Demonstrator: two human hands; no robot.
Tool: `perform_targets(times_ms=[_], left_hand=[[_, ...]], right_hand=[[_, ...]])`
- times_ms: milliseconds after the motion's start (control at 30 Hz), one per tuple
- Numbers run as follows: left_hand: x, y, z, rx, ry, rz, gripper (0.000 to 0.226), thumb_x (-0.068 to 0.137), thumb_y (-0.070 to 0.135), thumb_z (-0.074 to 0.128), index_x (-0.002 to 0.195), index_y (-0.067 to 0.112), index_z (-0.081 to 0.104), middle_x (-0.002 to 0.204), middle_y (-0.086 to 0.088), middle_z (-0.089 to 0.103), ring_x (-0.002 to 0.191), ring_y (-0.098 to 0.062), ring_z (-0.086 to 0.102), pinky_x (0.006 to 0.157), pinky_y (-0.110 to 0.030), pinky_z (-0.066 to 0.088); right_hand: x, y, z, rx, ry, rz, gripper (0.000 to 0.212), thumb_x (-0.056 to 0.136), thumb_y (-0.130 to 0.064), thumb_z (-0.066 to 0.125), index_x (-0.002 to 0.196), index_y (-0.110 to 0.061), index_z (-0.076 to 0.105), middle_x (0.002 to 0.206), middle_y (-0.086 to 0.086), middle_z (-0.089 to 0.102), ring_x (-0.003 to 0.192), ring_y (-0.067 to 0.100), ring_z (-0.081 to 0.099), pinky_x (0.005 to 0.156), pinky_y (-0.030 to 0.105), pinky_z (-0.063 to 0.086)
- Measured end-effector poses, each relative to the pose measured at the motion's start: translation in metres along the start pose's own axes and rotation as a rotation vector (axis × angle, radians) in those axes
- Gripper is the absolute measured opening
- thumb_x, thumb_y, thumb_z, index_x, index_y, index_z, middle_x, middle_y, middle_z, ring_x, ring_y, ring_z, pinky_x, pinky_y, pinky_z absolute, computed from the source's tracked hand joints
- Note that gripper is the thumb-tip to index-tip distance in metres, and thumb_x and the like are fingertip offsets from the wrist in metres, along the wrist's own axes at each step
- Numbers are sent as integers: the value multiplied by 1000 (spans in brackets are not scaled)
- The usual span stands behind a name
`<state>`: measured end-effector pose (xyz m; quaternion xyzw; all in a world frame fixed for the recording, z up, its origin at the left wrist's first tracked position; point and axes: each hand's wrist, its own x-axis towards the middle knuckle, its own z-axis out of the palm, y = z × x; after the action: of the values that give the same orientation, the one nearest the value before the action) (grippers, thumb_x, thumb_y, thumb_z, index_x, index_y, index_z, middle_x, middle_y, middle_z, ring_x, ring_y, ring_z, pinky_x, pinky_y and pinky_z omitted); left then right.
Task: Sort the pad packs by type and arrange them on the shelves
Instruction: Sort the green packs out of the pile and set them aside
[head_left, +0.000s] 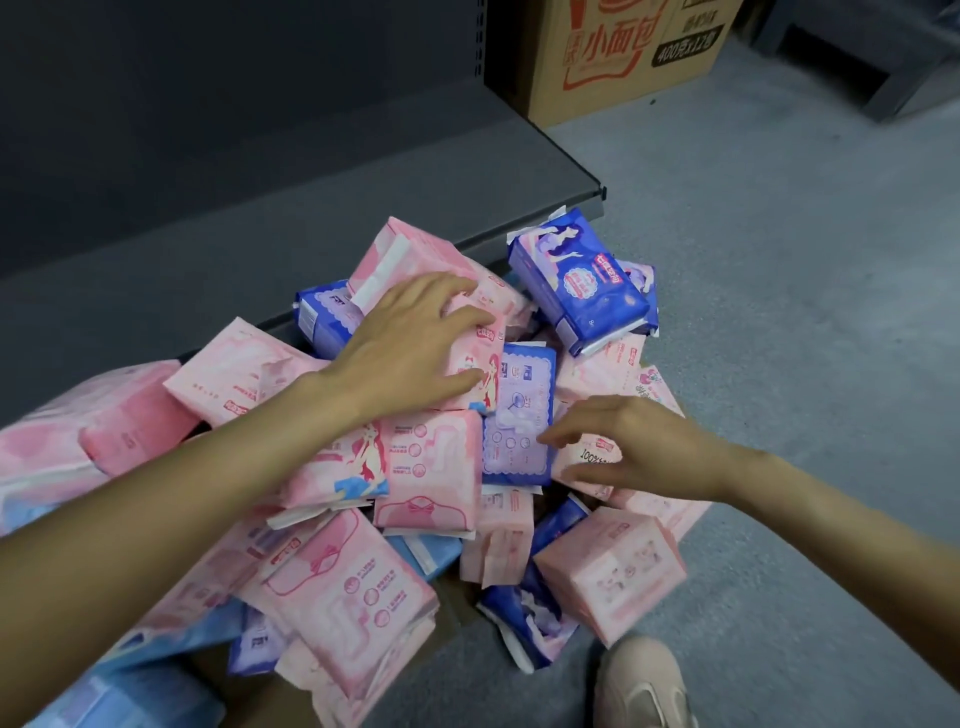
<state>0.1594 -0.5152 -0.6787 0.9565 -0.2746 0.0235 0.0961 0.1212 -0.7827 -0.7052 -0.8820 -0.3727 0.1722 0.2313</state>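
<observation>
A heap of pad packs lies on the floor in front of a low dark shelf (322, 171). Most are pink, some blue. My left hand (410, 343) rests palm-down with spread fingers on a long pink pack (415, 254) at the top of the heap. My right hand (623, 447) hovers low over the right side, fingers loosely curled, its fingertips touching a pale pink pack (592, 457) beside a flat blue pack (519, 415). A dark blue pack (582, 280) lies on top at the back right. The shelf holds nothing in view.
A cardboard box (623, 52) with red print stands on the floor past the shelf end. Larger pink wrapped bundles (62, 431) lie at the left. My shoe (644, 686) is at the bottom right on grey floor (805, 260). Brown cardboard shows under the heap.
</observation>
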Motion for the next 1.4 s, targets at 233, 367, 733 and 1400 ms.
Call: perform_targets(times_ms=[233, 367, 733, 1400], left_hand=[[-32, -19, -45, -18, 319, 68, 30, 89, 39, 50, 105, 21, 68, 95, 9, 68, 88, -12, 56, 75, -24, 41], [-86, -52, -80, -23, 329, -99, 23, 87, 37, 48, 88, 24, 66, 72, 13, 63, 66, -11, 60, 57, -25, 48], [-299, -240, -129, -28, 455, -937, 41, 73, 34, 61, 111, 19, 64, 106, 4, 63, 100, -19, 59, 84, -30, 45], [-338, -482, -77, 345, 229, -933, 90, 76, 66, 60, 147, 20, 28, 141, -5, 36, 126, -24, 31, 106, -37, 31]], right_hand=[[52, -52, -30, -68, 372, -137, 25, 89, -41, 50, 98, -25, 67, 70, -20, 62, 56, -1, 50, 55, 25, 49], [108, -100, -48, -143, 422, -315, 23, 86, -34, 50, 95, -21, 68, 72, -12, 67, 55, 3, 53, 53, 25, 50], [358, -283, -2, -429, 152, -619, 37, 92, -33, 52, 128, -25, 51, 123, -2, 54, 114, 20, 47, 88, 38, 46], [707, -418, 107, -263, 28, -491, 51, 102, -29, 37, 150, -20, 23, 157, 0, 24, 145, 19, 16, 115, 46, 22]])
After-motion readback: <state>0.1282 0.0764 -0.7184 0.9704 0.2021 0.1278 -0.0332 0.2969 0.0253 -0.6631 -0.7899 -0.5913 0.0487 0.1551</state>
